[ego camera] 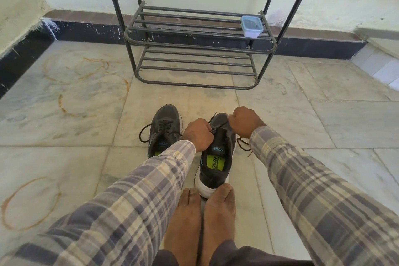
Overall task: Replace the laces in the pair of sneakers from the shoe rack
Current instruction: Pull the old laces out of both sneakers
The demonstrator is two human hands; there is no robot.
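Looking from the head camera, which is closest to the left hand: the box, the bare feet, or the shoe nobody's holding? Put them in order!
1. Left shoe: right beside the left hand, on its left.
2. Feet: nearer the person, behind the held shoe.
3. Box: farthest, up and to the right.

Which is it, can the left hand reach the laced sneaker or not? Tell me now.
Probably yes: the laced sneaker lies on the floor just beside the left hand, nothing between. That hand pinches the other sneaker's lace, so it must let go first.
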